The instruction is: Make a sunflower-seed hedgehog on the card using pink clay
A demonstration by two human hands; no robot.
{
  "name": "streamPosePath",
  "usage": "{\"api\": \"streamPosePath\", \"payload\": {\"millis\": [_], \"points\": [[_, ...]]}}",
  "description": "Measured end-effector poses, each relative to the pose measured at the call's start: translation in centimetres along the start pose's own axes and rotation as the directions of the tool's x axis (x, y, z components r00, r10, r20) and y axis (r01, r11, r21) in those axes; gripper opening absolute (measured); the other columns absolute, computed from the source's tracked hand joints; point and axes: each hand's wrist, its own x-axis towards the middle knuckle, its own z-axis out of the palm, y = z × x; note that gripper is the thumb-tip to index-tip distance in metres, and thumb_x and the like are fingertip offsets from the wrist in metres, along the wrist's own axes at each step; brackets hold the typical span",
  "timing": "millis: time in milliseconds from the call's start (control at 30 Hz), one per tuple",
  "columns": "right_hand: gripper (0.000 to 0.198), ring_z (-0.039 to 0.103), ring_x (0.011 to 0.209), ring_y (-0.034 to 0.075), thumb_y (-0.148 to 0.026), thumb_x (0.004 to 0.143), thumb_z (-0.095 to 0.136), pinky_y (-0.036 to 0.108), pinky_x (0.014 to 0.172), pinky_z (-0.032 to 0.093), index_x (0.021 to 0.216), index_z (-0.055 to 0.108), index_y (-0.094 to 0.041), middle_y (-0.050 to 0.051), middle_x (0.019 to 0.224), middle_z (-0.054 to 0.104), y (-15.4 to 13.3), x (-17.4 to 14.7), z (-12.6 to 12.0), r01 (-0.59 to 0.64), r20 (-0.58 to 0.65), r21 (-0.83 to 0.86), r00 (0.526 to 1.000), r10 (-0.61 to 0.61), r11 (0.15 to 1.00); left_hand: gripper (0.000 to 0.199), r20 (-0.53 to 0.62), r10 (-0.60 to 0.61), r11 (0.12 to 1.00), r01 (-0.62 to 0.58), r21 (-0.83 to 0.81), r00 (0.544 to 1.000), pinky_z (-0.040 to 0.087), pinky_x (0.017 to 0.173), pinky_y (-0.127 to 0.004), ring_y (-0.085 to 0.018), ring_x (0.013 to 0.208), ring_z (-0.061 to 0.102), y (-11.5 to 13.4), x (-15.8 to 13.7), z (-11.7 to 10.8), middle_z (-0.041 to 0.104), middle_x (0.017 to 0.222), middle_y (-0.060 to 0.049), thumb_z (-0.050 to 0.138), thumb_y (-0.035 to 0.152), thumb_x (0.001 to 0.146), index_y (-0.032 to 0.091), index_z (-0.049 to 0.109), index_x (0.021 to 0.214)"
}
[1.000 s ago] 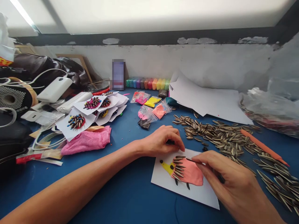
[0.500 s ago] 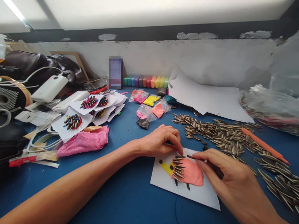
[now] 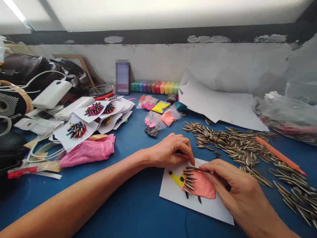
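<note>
A white card lies on the blue table, bearing a hedgehog shape of pink clay with a yellow clay snout, black dots and black legs. Striped sunflower seeds stick in a row along the front of the pink body. My left hand, fingers curled, holds down the card's upper edge, its index fingertip beside the top seeds. Between thumb and forefinger my right hand pinches a sunflower seed, whose end touches the upper edge of the pink clay. Its fingers partly cover the clay's right side.
Loose sunflower seeds spread at right beside an orange tool. Behind are clay packets, a blurred phone and white paper sheets. Finished seed cards, a pink cloth and a white power bank crowd the left.
My right hand has moved slightly left, bringing the pinched seed down against the pink clay's upper edge. My left hand is almost still.
</note>
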Motion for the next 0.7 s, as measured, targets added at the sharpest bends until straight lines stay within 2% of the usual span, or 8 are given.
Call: {"api": "streamPosePath", "payload": {"millis": [100, 300, 700], "points": [[0.015, 0.067, 0.078, 0.013, -0.023, 0.094, 0.053, 0.024, 0.066, 0.053, 0.098, 0.067, -0.027, -0.001, 0.088, 0.070, 0.0, -0.1, 0.0, 0.015, 0.022, -0.020, 1.000, -0.015, 1.000, 0.020, 0.003, 0.006, 1.000, -0.006, 0.014, 1.000, 0.031, 0.088, -0.030, -0.011, 0.086, 0.054, 0.1, 0.0, 0.0, 0.060, 0.087, 0.001, 0.061, 0.010, 0.088, 0.023, 0.077, 0.090], [0.017, 0.066, 0.072, 0.012, -0.020, 0.094, 0.050, 0.023, 0.060, 0.052, 0.090, 0.066, -0.024, 0.000, 0.080, 0.067, -0.8, 0.3, -0.1, 0.063, -0.051, -0.045, 0.997, -0.065, 0.997, 0.024, 0.022, -0.021, 0.998, 0.019, 0.057, 1.000, 0.031, 0.088, -0.030, -0.011, 0.087, 0.054, 0.4, 0.1, 0.0, 0.061, 0.088, 0.001, 0.060, 0.009, 0.088, 0.025, 0.077, 0.090], [0.019, 0.066, 0.069, 0.014, -0.024, 0.095, 0.048, 0.026, 0.057, 0.053, 0.094, 0.067, -0.026, -0.001, 0.080, 0.067, -0.5, 0.3, -0.1, 0.076, -0.010, -0.104, 0.997, -0.077, 0.992, 0.026, 0.026, 0.004, 0.998, -0.006, 0.063, 1.000, 0.031, 0.087, -0.029, -0.011, 0.086, 0.053, 0.1, 0.0, 0.1, 0.060, 0.087, 0.002, 0.059, 0.007, 0.088, 0.026, 0.077, 0.092]]}}
